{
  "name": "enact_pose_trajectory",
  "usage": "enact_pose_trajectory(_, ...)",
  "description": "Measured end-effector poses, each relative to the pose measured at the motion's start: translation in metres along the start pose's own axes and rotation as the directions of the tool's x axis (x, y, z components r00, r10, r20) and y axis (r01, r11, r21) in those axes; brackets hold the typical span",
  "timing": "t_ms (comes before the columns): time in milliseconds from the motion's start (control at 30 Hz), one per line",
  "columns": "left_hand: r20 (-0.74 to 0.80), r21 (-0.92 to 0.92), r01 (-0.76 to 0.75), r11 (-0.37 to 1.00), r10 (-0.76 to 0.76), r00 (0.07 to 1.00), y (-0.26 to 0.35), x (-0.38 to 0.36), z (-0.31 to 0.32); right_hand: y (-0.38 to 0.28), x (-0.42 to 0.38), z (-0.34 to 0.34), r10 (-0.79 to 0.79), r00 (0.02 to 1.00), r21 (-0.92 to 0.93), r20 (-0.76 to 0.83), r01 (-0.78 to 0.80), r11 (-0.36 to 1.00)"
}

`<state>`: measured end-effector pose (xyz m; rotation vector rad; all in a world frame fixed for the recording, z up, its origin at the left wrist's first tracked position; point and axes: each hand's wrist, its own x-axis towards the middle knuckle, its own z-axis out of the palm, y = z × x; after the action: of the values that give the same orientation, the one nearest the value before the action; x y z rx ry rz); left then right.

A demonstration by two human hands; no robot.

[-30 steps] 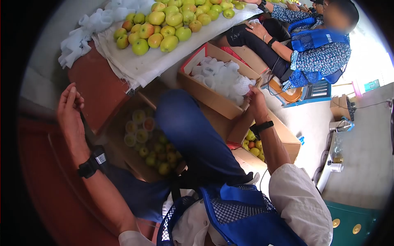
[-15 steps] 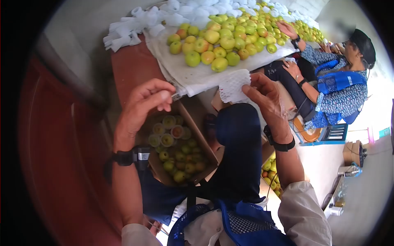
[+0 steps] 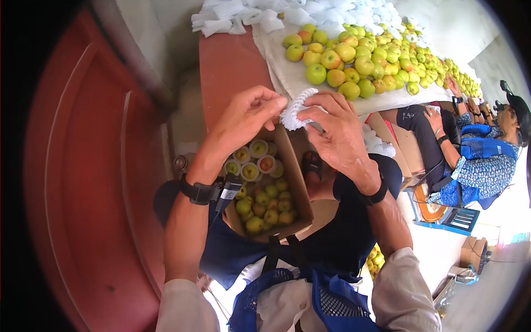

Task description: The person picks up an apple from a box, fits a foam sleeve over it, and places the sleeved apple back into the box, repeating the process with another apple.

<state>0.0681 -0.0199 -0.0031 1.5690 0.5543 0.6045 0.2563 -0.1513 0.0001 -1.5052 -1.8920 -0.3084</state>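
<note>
A white foam net sleeve [image 3: 295, 112] is pinched in my right hand [image 3: 344, 138], its mesh bunched and curved. My left hand [image 3: 243, 119] is closed, thumb against fingers, with its tips right beside the sleeve's left edge. Whether those fingertips hold anything is too small to tell. Below both hands stands an open cardboard box [image 3: 298, 180]. At its far end are several net-wrapped apples [image 3: 250, 171], and bare yellow-green apples [image 3: 271, 205] fill the near part.
A cloth-covered table [image 3: 274, 52] bears a long heap of apples [image 3: 365, 63] and a pile of white foam nets [image 3: 310, 14]. On the right sits a co-worker [image 3: 475, 166], one hand by the heap. A red door [image 3: 83, 182] is at left.
The net sleeve, spread flat before, is now bunched. My right hand has brought it left, close to my left hand. The camera view has shifted, so the table appears farther right and higher.
</note>
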Motion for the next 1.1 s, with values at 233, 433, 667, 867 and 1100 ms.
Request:
enact_pose_trajectory(233,-0.002,0.291,-0.023,0.956,0.025,1.000,-0.033,0.004,-0.006,-0.011,0.002,0.028,-0.142,0.984,0.005,0.106,0.142,0.990)
enact_pose_trajectory(433,-0.056,0.463,0.080,0.883,-0.061,0.997,-0.047,-0.015,-0.018,-0.030,-0.016,0.057,-0.120,0.991,0.080,0.055,0.116,0.990)
enact_pose_trajectory(667,-0.292,0.657,0.083,0.749,0.152,0.944,-0.034,-0.020,-0.047,-0.009,-0.061,0.113,0.533,0.843,0.534,0.079,-0.487,0.691)
enact_pose_trajectory(867,-0.378,0.661,0.058,0.748,0.265,0.887,-0.012,-0.021,-0.044,-0.008,-0.094,0.190,0.181,0.511,0.071,0.841,-0.436,0.897)
enact_pose_trajectory(1100,-0.435,0.611,0.135,0.780,0.188,0.881,-0.007,-0.047,-0.041,0.006,-0.170,0.277,0.093,0.302,0.015,0.949,-0.337,0.941)
